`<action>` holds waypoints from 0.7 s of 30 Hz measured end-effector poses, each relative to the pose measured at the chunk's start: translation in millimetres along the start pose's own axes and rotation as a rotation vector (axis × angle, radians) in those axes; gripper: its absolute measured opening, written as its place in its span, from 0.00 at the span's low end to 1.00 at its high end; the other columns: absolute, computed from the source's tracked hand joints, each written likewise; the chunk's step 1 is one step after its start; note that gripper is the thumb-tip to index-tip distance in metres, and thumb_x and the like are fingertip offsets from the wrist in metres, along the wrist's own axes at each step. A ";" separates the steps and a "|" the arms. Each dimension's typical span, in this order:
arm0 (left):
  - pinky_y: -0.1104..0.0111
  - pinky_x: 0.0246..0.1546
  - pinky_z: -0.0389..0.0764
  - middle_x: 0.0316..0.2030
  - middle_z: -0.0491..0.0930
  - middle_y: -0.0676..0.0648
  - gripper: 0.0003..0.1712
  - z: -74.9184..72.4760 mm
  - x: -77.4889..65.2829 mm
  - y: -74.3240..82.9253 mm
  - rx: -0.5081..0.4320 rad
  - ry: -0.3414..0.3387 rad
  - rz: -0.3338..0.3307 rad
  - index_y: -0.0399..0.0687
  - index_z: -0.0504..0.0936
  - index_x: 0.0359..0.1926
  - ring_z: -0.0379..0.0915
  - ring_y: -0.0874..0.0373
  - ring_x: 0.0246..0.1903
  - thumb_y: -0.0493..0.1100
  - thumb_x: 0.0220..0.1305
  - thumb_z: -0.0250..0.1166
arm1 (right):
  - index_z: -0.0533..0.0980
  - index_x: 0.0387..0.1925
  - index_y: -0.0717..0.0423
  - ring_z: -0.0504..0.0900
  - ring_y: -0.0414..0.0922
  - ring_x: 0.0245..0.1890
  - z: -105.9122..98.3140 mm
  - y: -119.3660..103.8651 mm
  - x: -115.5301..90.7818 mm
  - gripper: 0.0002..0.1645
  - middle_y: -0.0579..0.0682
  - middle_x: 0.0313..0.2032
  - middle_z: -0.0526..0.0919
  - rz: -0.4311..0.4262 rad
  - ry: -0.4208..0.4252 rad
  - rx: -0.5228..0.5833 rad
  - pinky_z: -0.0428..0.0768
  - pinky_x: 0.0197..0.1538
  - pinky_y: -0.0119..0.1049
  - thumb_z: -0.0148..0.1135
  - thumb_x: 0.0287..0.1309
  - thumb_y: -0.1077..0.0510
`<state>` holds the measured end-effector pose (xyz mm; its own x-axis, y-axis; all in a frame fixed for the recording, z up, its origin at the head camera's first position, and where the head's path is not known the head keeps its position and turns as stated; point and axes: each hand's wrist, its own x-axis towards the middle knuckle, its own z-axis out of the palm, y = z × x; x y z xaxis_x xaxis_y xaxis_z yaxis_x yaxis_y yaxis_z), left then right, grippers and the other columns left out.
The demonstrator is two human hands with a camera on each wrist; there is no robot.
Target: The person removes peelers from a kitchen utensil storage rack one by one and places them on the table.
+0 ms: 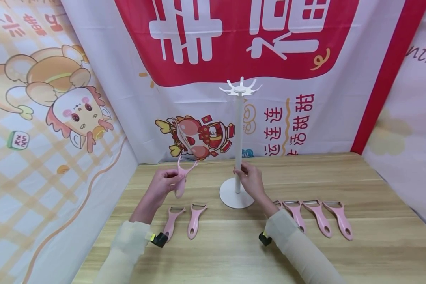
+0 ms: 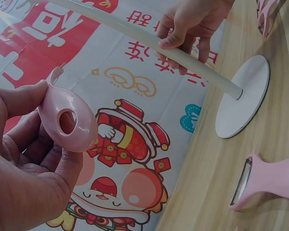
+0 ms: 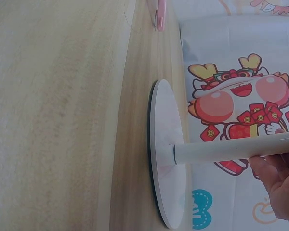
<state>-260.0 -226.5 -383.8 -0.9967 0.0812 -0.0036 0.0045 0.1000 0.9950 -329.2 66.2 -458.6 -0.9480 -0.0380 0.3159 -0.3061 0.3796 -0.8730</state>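
Observation:
My left hand (image 1: pixel 163 183) holds a pink peeler (image 1: pixel 180 183) upright above the table, its forked head pointing up. In the left wrist view the thumb and fingers pinch the handle of this peeler (image 2: pixel 70 115), and the hole at its end faces the camera. With my right hand (image 1: pixel 250 179) I grip the lower pole of a white stand (image 1: pixel 239 134). In the right wrist view the fingers curl round the pole (image 3: pixel 231 149) above the round base (image 3: pixel 168 192). At the stand's top, several white hooks (image 1: pixel 240 88) spread outward with nothing hanging on them.
Two pink peelers, one (image 1: pixel 197 221) beside the other (image 1: pixel 171 225), lie on the wooden table (image 1: pixel 230 252) at the left. Several more peelers (image 1: pixel 317 217) lie in a row at the right, partly behind my right forearm. A printed cloth (image 1: pixel 198 102) hangs behind the table.

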 end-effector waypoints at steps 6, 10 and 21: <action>0.74 0.34 0.83 0.30 0.82 0.54 0.09 -6.1 -7.8 -10.6 0.022 0.007 -0.005 0.31 0.82 0.43 0.79 0.63 0.32 0.32 0.69 0.59 | 0.81 0.46 0.60 0.87 0.53 0.47 0.1 -1.0 0.7 0.11 0.57 0.42 0.88 -0.016 0.005 -0.011 0.85 0.55 0.47 0.62 0.66 0.59; 0.74 0.34 0.82 0.29 0.81 0.54 0.12 -11.2 -12.2 -17.8 0.053 0.023 -0.011 0.25 0.80 0.46 0.77 0.64 0.31 0.33 0.70 0.58 | 0.81 0.45 0.61 0.87 0.53 0.47 0.2 -2.5 0.5 0.11 0.57 0.42 0.88 -0.019 0.009 -0.010 0.85 0.56 0.47 0.62 0.66 0.59; 0.75 0.36 0.84 0.33 0.80 0.52 0.16 -23.6 -26.8 -35.8 0.089 0.048 -0.069 0.21 0.77 0.51 0.78 0.64 0.35 0.34 0.71 0.58 | 0.81 0.47 0.62 0.87 0.54 0.47 0.5 -1.3 -0.1 0.12 0.58 0.42 0.88 -0.007 0.009 -0.002 0.84 0.56 0.48 0.62 0.65 0.59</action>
<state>-235.4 -255.7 -417.0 -0.9976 0.0232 -0.0652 -0.0595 0.1919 0.9796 -328.7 65.3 -457.7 -0.9450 -0.0319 0.3255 -0.3126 0.3810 -0.8701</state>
